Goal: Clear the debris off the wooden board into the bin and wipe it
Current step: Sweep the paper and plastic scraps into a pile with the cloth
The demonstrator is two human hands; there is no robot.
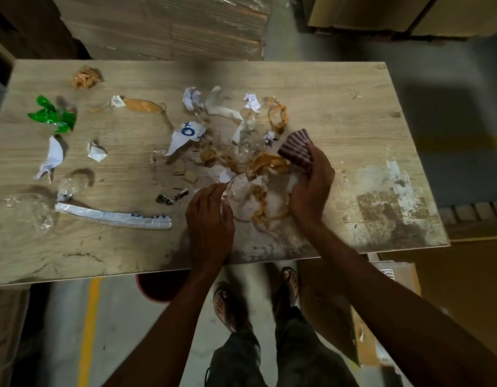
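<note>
Concrete floor [60,317] with a yellow line [88,331]; wrapped cardboard stacks [163,26] behind. The wooden bench [325,88], stained white at my right end, is strewn with debris [266,163], densest at centre. My right hand [311,185] has its fingers clamped on a striped cloth [296,149] against that pile. My left hand [209,219] curves its fingers onto the film; whether they pinch it, I cannot tell. A red bin [155,286] stands under the near edge.
</note>
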